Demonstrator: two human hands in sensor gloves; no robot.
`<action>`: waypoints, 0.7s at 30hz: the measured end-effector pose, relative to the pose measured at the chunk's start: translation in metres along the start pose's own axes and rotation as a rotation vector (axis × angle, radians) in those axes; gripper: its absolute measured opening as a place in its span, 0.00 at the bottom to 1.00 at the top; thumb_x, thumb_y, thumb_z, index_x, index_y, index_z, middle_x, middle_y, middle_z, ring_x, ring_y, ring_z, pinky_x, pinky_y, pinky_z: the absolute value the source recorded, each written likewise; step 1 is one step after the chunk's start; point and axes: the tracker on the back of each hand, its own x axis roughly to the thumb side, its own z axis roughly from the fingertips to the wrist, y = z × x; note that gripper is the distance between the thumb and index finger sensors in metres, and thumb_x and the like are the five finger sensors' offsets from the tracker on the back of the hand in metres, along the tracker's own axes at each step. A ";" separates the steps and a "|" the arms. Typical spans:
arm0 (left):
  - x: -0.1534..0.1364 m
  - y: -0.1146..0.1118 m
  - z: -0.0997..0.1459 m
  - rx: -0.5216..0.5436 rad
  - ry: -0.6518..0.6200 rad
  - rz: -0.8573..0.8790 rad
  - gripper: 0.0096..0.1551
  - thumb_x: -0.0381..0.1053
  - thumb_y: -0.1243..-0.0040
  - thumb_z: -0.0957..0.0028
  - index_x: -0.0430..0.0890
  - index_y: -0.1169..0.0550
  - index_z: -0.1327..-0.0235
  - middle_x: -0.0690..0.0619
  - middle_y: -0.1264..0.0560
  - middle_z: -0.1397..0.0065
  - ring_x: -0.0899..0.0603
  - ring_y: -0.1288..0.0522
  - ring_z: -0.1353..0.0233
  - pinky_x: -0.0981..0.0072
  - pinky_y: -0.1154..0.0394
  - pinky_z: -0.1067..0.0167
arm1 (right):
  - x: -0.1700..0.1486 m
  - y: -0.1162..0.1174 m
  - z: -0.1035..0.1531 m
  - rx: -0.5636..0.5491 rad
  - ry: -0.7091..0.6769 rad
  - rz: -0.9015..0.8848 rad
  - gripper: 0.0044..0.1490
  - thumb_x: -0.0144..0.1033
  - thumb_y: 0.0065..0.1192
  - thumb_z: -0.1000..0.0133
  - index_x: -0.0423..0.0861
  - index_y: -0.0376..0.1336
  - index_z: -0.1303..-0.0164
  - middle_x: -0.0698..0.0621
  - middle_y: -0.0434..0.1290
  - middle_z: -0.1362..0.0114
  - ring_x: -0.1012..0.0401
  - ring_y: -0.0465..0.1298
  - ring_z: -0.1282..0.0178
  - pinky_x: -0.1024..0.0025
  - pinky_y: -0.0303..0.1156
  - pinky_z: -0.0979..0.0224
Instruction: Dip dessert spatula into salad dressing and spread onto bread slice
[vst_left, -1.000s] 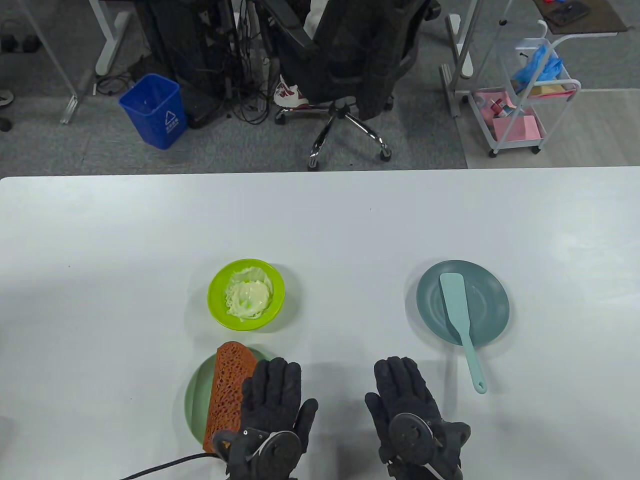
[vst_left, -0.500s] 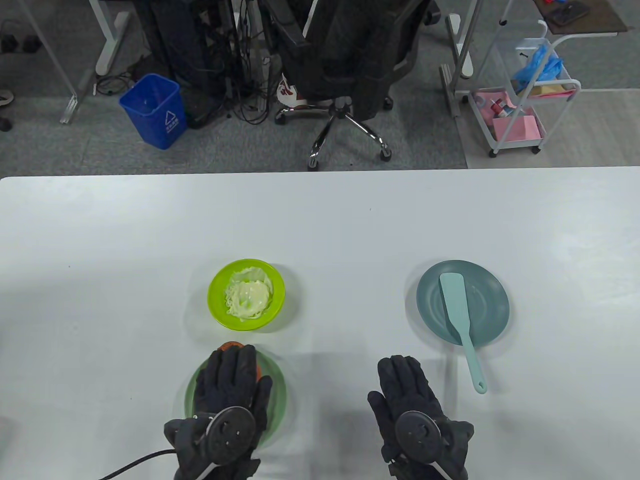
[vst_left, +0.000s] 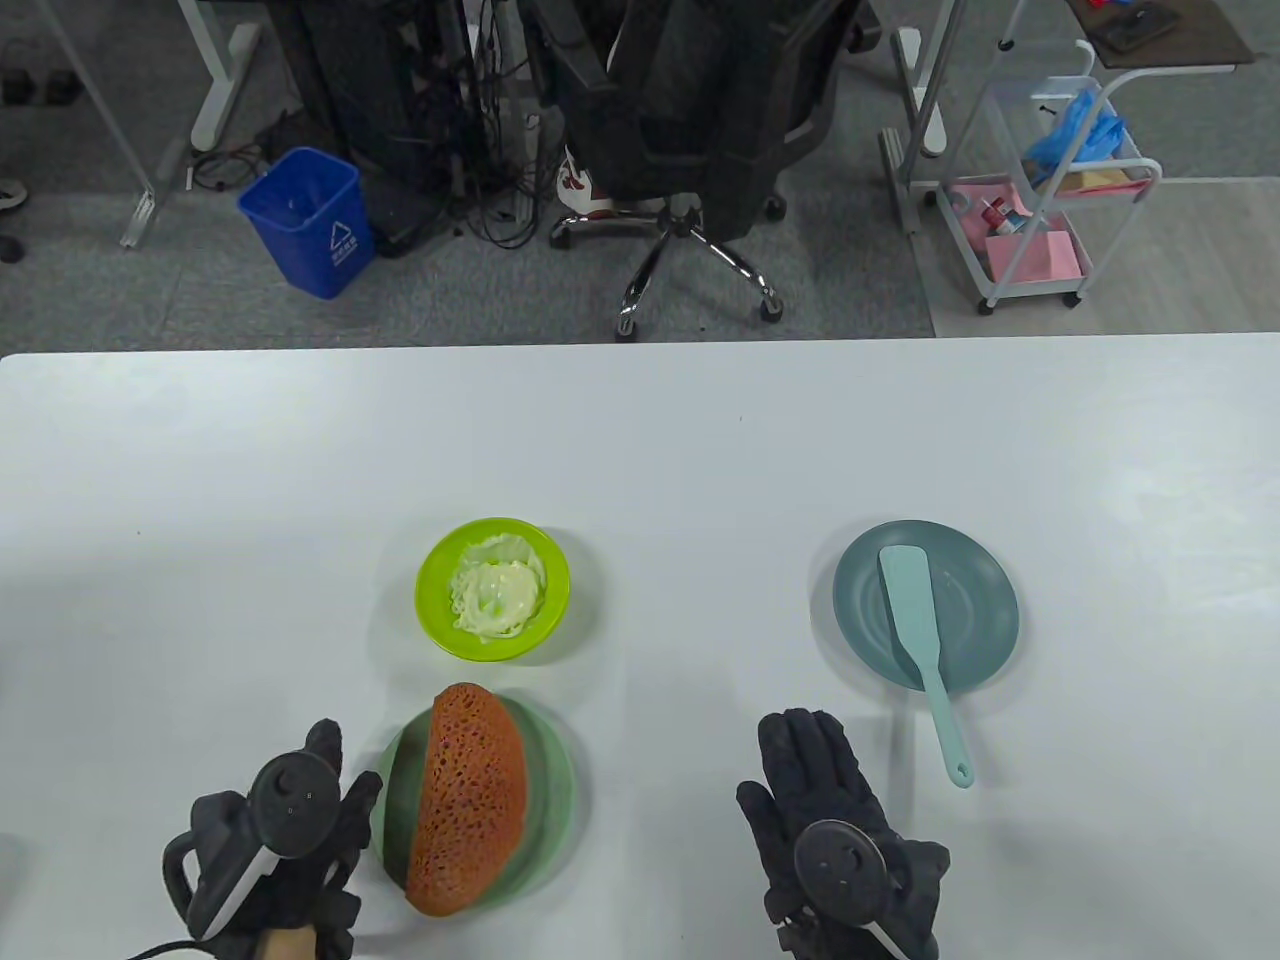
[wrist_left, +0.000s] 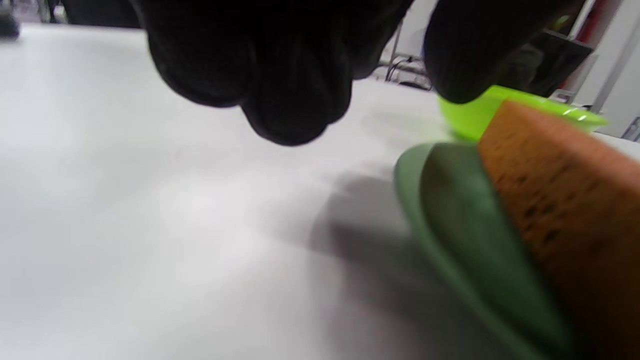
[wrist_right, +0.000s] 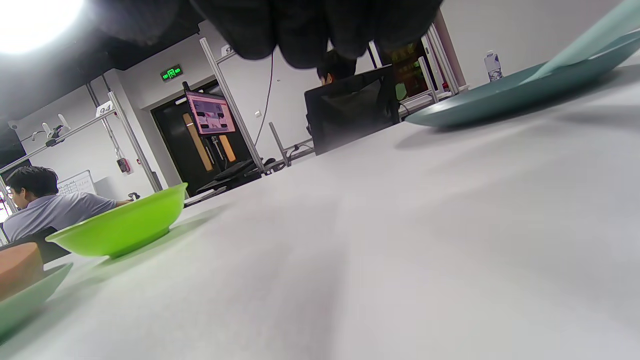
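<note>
A brown porous bread slice (vst_left: 468, 800) lies on a pale green plate (vst_left: 553, 790) near the front edge. A lime bowl (vst_left: 435, 580) just behind it holds creamy salad dressing (vst_left: 495, 592). A light teal spatula (vst_left: 918, 625) rests with its blade on a blue-grey plate (vst_left: 975, 600), handle pointing over the rim toward me. My left hand (vst_left: 340, 800) is turned on its side just left of the green plate and holds nothing; its fingers (wrist_left: 290, 100) hang above the table beside the rim (wrist_left: 415, 170). My right hand (vst_left: 815, 790) lies flat, palm down, left of the spatula handle.
The white table (vst_left: 640, 450) stretches wide behind the dishes. An office chair (vst_left: 690, 110), a blue bin (vst_left: 310, 220) and a cart (vst_left: 1050, 200) stand on the floor beyond its far edge.
My left hand has swept left across the green plate, from its right side to its left. The bread slice now shows a wider face. The right hand has stayed put.
</note>
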 end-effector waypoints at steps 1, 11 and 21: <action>-0.004 -0.004 -0.001 -0.004 0.001 0.016 0.39 0.61 0.38 0.38 0.41 0.29 0.20 0.43 0.21 0.31 0.43 0.13 0.45 0.52 0.17 0.47 | 0.000 0.000 0.000 0.001 0.001 0.000 0.41 0.62 0.48 0.44 0.59 0.52 0.20 0.51 0.55 0.14 0.49 0.56 0.12 0.54 0.59 0.15; -0.003 -0.020 -0.007 -0.056 -0.005 0.141 0.31 0.57 0.32 0.41 0.42 0.21 0.31 0.49 0.14 0.47 0.52 0.10 0.62 0.64 0.12 0.62 | -0.001 -0.001 -0.001 -0.001 0.013 -0.002 0.40 0.61 0.48 0.44 0.60 0.52 0.20 0.52 0.55 0.14 0.49 0.55 0.12 0.54 0.58 0.15; 0.019 -0.026 -0.003 -0.018 0.012 0.121 0.26 0.53 0.29 0.43 0.41 0.16 0.38 0.49 0.12 0.52 0.54 0.07 0.64 0.67 0.09 0.63 | -0.004 -0.001 -0.005 -0.003 0.024 -0.020 0.40 0.61 0.50 0.44 0.60 0.52 0.20 0.52 0.55 0.14 0.49 0.55 0.11 0.54 0.57 0.14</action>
